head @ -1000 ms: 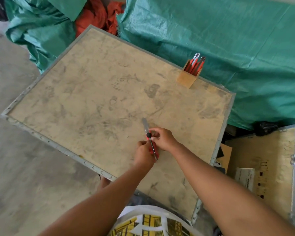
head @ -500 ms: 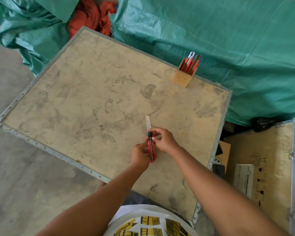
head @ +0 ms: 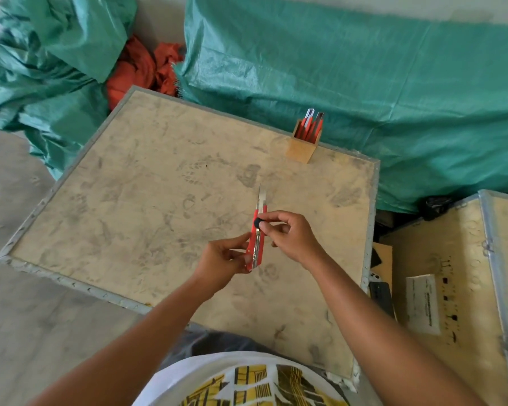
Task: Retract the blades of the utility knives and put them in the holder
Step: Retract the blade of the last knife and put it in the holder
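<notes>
Your left hand (head: 220,260) grips the utility knife (head: 257,240), blade still out. Right fingers (head: 272,222) pinch its slider. Its long axis points toward the holder (head: 302,145).

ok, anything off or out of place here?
Only the utility knife held by both hands: its blade sticks out, not yet retracted. The holder stands upright at the board's far edge, knives inside. Nothing spilled or damaged.

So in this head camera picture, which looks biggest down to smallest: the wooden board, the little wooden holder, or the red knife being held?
1. Wooden board, by far.
2 and 3. Red knife and wooden holder: unsure. The knife looks longer, but it is held nearer the camera.
</notes>
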Tool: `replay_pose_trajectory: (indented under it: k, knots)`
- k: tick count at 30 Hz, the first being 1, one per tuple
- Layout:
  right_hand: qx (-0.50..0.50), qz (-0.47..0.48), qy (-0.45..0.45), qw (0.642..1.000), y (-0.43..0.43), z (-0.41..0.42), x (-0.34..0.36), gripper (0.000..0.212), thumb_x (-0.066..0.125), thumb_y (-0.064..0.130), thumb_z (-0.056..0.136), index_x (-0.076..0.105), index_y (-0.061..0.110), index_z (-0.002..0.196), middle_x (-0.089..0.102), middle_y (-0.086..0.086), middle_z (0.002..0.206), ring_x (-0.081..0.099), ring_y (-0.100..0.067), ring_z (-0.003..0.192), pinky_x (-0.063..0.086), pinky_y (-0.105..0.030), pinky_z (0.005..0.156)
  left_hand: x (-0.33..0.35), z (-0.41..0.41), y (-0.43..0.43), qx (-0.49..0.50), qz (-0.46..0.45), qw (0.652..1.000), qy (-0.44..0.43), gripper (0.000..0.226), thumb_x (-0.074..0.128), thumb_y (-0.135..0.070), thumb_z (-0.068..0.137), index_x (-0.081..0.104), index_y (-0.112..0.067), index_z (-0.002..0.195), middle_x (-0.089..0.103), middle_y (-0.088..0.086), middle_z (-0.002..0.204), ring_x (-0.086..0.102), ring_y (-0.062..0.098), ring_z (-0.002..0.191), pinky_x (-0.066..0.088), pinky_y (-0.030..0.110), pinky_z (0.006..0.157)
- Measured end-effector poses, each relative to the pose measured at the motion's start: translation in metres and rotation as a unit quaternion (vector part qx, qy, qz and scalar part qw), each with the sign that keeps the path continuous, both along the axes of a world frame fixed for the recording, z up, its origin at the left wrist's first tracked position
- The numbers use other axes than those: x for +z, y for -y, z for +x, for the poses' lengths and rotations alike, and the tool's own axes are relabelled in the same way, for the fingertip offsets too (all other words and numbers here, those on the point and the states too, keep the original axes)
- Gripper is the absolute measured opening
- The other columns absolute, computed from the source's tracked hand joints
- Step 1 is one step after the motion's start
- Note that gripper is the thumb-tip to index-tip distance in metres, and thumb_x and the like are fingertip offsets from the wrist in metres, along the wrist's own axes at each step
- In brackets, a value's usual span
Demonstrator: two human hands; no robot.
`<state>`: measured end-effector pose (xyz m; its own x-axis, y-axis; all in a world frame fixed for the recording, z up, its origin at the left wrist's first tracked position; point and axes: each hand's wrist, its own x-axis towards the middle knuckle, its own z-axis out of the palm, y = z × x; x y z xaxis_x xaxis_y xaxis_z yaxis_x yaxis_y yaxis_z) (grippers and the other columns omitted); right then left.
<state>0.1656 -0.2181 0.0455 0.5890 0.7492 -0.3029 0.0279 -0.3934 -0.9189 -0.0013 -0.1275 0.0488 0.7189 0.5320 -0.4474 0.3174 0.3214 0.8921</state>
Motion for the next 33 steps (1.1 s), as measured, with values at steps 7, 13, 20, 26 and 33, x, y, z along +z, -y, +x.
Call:
replay_pose_trajectory:
  k: [7, 13, 20, 26, 33]
  knots:
    - [0.084, 0.006, 0.097, 0.992, -0.015, -0.028, 0.035, 0.021, 0.081, 0.012, 0.084, 0.081, 0.020, 0.104, 0.070, 0.014, 0.109, 0.072, -0.009, 0.097, 0.055, -0.018, 0.086, 0.035, -0.018, -0.049, -0.029, -0.018, 0.998, 0.048, 0.045, 0.068, 0.008, 0.084, 0.064, -0.008, 0.126, 0.073, 0.011, 0.109, 0.073, 0.029, 0.086, 0.062, 0.044, 0.081]
    - [0.087, 0.000, 0.118, 0.989, -0.026, -0.051, 0.066, 0.027, 0.080, 0.015, 0.084, 0.079, 0.027, 0.109, 0.067, 0.013, 0.118, 0.068, -0.008, 0.095, 0.055, -0.017, 0.076, 0.055, -0.033, -0.076, -0.069, -0.026, 0.993, 0.088, 0.043, 0.066, 0.010, 0.085, 0.067, -0.011, 0.123, 0.076, 0.009, 0.106, 0.073, 0.033, 0.088, 0.062, 0.040, 0.079]
    - [0.041, 0.026, 0.130, 0.990, -0.040, -0.071, 0.080, 0.020, 0.084, 0.018, 0.081, 0.078, 0.027, 0.099, 0.068, 0.012, 0.113, 0.067, -0.008, 0.085, 0.055, -0.023, 0.069, 0.068, -0.044, -0.098, -0.094, -0.009, 0.989, 0.118, 0.046, 0.066, 0.009, 0.084, 0.064, -0.010, 0.126, 0.076, 0.011, 0.109, 0.073, 0.030, 0.087, 0.062, 0.040, 0.078]
    - [0.035, 0.039, 0.149, 0.987, -0.042, -0.079, 0.082, 0.030, 0.081, 0.018, 0.084, 0.077, 0.031, 0.110, 0.066, 0.013, 0.119, 0.066, -0.007, 0.087, 0.058, -0.024, 0.072, 0.072, -0.043, -0.107, -0.112, 0.003, 0.986, 0.122, 0.046, 0.067, 0.007, 0.085, 0.063, -0.008, 0.128, 0.074, 0.016, 0.111, 0.071, 0.035, 0.092, 0.061, 0.044, 0.081]
    - [0.003, 0.050, 0.157, 0.986, -0.037, -0.083, 0.086, 0.020, 0.086, 0.023, 0.078, 0.076, 0.027, 0.095, 0.067, 0.011, 0.111, 0.065, -0.008, 0.085, 0.055, -0.024, 0.067, 0.075, -0.042, -0.101, -0.117, -0.001, 0.984, 0.131, 0.045, 0.065, 0.010, 0.085, 0.062, -0.005, 0.127, 0.072, 0.020, 0.112, 0.071, 0.041, 0.093, 0.061, 0.047, 0.083]
